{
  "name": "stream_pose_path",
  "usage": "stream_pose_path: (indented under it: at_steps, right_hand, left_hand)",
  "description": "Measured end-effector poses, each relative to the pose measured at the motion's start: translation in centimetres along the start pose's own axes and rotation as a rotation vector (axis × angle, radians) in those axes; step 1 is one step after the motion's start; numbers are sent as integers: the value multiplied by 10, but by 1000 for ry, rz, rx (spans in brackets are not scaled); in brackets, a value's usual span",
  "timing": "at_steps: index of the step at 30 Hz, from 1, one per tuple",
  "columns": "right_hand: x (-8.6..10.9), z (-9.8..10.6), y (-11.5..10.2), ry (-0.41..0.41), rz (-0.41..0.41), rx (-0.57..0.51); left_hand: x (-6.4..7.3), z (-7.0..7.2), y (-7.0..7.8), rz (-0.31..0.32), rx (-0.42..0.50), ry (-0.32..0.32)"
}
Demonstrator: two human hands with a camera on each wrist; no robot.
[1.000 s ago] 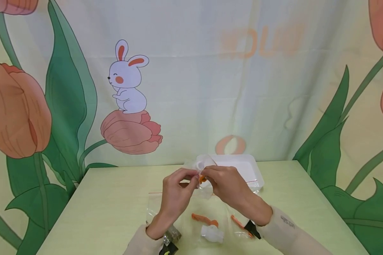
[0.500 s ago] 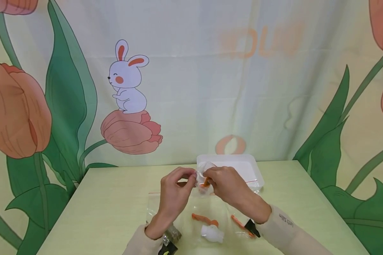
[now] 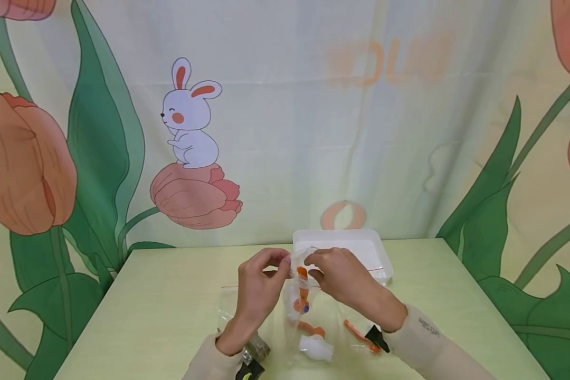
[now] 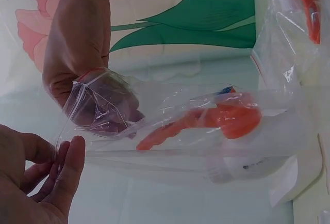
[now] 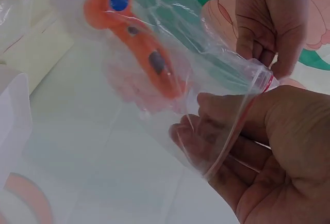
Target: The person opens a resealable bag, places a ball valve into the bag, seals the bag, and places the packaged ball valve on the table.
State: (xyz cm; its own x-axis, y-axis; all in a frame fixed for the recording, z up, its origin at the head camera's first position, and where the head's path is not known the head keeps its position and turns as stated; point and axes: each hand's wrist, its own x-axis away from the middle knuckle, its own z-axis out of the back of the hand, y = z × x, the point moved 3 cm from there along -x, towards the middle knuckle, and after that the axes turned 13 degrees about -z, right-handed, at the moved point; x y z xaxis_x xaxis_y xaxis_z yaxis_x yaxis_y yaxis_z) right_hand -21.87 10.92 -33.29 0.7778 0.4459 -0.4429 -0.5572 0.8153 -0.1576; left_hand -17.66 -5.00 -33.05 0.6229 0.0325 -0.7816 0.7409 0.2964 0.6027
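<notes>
My left hand (image 3: pixel 262 282) pinches the edge of a clear zip bag (image 4: pixel 170 97) near its mouth. My right hand (image 3: pixel 342 277) has its fingertips inside the bag's mouth, relaxed and apart from the contents, as the right wrist view shows. Lower in the bag lies an orange handle-shaped piece (image 5: pixel 147 51) with a round head, a blue dot and grey patches. In the left wrist view a whitish piece (image 4: pixel 252 146), blurred by the plastic, is beside the orange head.
A white tray (image 3: pixel 380 253) stands at the table's back edge. Nearer lie a white piece (image 3: pixel 316 348) with an orange piece (image 3: pixel 312 329), and a bagged orange strip (image 3: pixel 356 331) to the right. A greyish item (image 3: pixel 257 348) is by the left wrist.
The orange piece was in my right fingers; they have let go and it has dropped down into the bag. My left hand keeps hold of the bag's edge.
</notes>
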Motion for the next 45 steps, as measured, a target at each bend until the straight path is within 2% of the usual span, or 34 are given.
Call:
stream_pose_path:
  at_steps: [8,13,19,26,30,36,41,45]
  right_hand:
    - [0,9,-1,86,56,-17]
    - [1,12,-1,109,67,-12]
    - [2,19,1,163,21,-27]
    - [3,28,3,299,2,-63]
    - [5,29,3,349,-9,-83]
    - [11,29,2,398,-78,-91]
    - [14,25,-1,392,-114,-84]
    - [16,19,-3,328,-136,-76]
  left_hand:
    - [-1,-1,-9,137,62,19]
    - [-2,-1,-12,181,67,32]
    - [-2,3,-12,200,60,39]
    - [-4,10,-13,225,42,80]
    - [-4,12,-12,234,24,82]
    - [-5,10,-11,240,28,89]
    - [-6,10,-12,226,43,102]
    - [-7,12,-13,211,45,129]
